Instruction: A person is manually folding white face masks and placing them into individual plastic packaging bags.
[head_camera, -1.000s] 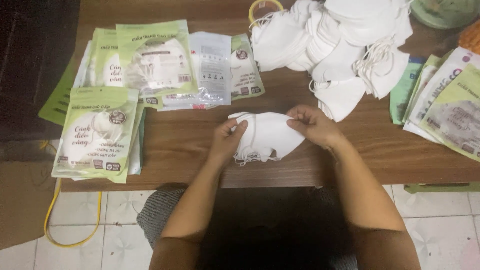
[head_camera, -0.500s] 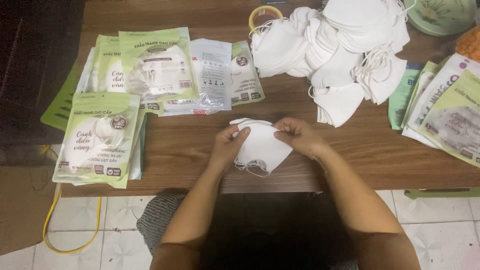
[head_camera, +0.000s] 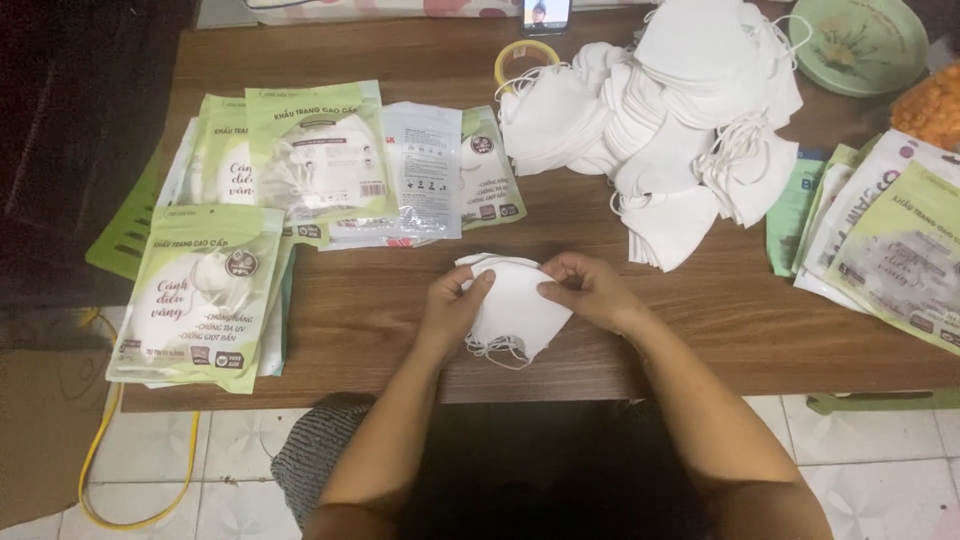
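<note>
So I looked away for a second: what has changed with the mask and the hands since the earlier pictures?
Both hands, left hand and right hand, keep hold of the white face mask, which has turned so its ear loops now hang toward the person. The pile of masks and the green packets stayed put.

Warm, fairly dim indoor light falls from above on the worktop (head_camera: 400, 290), brightest on the white pile beyond the right hand (head_camera: 590, 290). Left of the left hand (head_camera: 452, 305) the edge sinks into deep shadow. The picture is soft, faintly grainy; packets show mild glare.
</note>
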